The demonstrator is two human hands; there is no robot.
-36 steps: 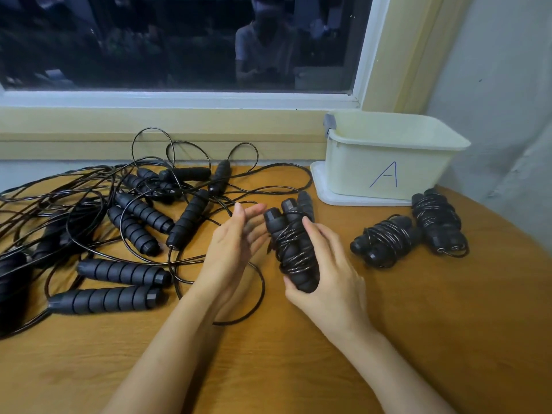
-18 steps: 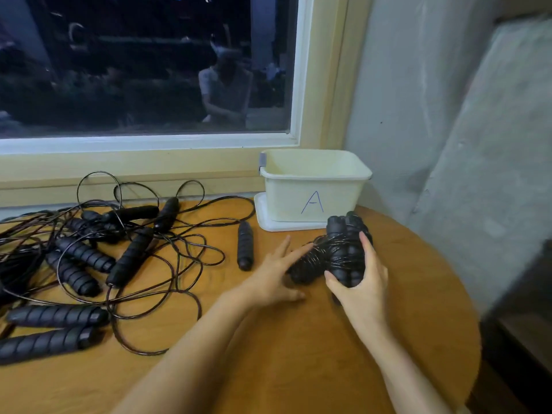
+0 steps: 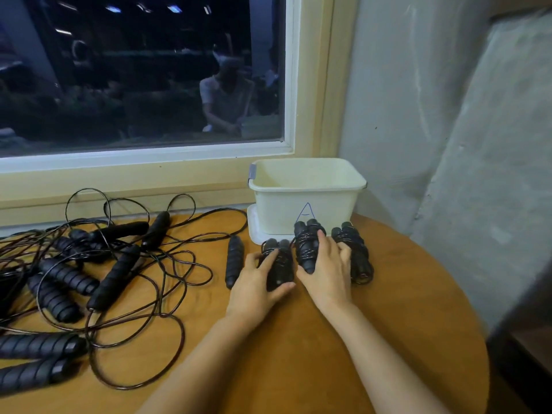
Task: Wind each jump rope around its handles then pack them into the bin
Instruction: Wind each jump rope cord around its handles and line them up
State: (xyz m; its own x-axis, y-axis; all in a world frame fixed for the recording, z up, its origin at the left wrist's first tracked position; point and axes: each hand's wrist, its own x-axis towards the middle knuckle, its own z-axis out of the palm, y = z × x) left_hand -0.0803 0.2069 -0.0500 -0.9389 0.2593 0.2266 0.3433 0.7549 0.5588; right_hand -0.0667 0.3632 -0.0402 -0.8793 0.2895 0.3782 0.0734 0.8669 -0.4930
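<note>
Gathering wound black foam-handled jump-rope bundles, all just in front of cream plastic bin marked A (image 3: pixel 298 210). Left grip (image 3: pixel 254 285) clasping leftmost bundle (image 3: pixel 283 268); right grip (image 3: pixel 328 273) curling round middle bundle (image 3: pixel 306 249), fingertips (image 3: pixel 343 251) touching rightmost bundle (image 3: pixel 360 259). Probably best lifting one bundle per grip, pinching coils against unwinding.

The desk (image 3: pixel 298 354) is showing warm wood grain, smooth, catching a soft sheen. The bin (image 3: pixel 304 210) is reading as cream plastic, smooth, faintly glossy at the rim. The loose handles (image 3: pixel 67 276) are looking like black ribbed foam or rubber, matt. Their cords (image 3: pixel 167 318) are glinting, thin and slick-coated. The wound bundles (image 3: pixel 355 252) are mixing matt grips with shiny cord. The wall (image 3: pixel 403 115) is showing rough grey plaster. The window frame (image 3: pixel 310 85) is looking smoothly painted, and the glass (image 3: pixel 134 70) is mirroring the room.
</note>
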